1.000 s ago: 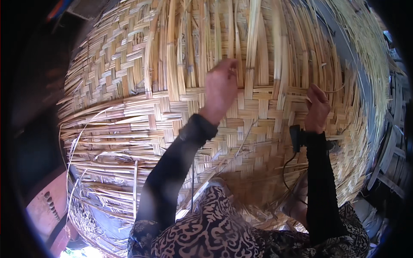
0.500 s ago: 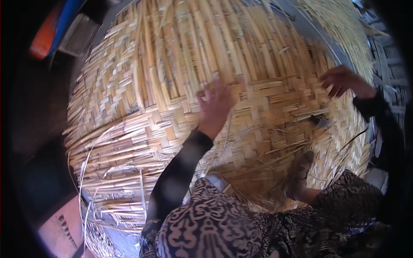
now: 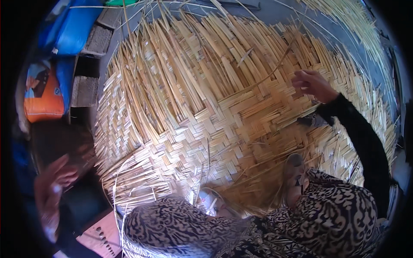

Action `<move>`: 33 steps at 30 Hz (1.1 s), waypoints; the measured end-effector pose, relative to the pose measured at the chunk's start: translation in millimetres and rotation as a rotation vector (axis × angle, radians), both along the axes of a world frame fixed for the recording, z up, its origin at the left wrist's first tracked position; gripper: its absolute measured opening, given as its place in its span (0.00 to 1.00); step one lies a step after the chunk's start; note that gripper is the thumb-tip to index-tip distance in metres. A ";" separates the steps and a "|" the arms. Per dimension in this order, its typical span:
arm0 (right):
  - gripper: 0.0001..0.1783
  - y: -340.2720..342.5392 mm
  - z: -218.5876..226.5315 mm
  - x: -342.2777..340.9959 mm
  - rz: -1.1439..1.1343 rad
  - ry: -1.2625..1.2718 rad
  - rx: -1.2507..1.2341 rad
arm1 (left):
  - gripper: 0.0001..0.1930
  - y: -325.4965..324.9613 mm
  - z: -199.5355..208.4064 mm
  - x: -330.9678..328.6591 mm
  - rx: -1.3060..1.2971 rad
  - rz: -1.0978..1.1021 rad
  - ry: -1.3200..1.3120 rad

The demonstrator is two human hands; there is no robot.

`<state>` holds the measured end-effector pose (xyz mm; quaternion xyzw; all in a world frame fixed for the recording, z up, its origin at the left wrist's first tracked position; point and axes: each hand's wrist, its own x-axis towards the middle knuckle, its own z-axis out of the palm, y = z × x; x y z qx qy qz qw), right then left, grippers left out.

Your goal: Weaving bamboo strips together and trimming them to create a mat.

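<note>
A large woven mat [image 3: 202, 137] of split straw-coloured strips spreads before me. Its near part is plaited tightly, while long loose strips [image 3: 185, 64] fan out at its far side. Over the mat's right part hovers my right hand [image 3: 314, 85], fingers loosely bent and somewhat apart, with nothing visible in them. A thin curved strip [image 3: 282, 62] lies across the weave to the left of that hand. Away from the mat, at the far left, is my left hand [image 3: 53, 182], blurred, its fingers spread and seemingly holding nothing. A dark tool [image 3: 312, 120] rests on the mat below my right hand.
My feet, one a sandalled foot [image 3: 294, 174], stand on the near mat. Grey blocks [image 3: 84, 91], a blue sack [image 3: 77, 28] and an orange bag [image 3: 45, 101] line the left. More loose strips [image 3: 344, 21] lie at the upper right. A pinkish board [image 3: 103, 236] sits lower left.
My left hand has left the mat's middle and swung far left. The right hand stays above the mat's right part. The view has shifted, showing more of the far edge and left side.
</note>
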<state>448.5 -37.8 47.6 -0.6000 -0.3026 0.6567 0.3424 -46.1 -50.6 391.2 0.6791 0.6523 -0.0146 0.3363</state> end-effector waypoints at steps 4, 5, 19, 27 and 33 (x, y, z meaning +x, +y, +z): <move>0.16 34.8 -44.9 -10.3 -0.190 0.241 -0.001 | 0.29 5.5 29.8 93.0 0.037 -0.095 -0.004; 0.14 39.4 -55.3 -7.8 -0.226 0.423 0.092 | 0.30 14.0 15.4 126.1 -0.015 -0.139 -0.043; 0.08 67.5 -5.2 -13.2 -0.271 0.337 0.404 | 0.07 43.2 -339.0 262.6 0.419 -0.451 0.033; 0.13 85.2 -22.6 20.9 0.015 -0.140 0.312 | 0.08 43.6 -363.0 275.2 0.591 -0.397 0.086; 0.04 66.8 -33.6 9.8 0.483 -1.384 1.222 | 0.08 48.6 -363.5 277.9 0.528 -0.348 0.216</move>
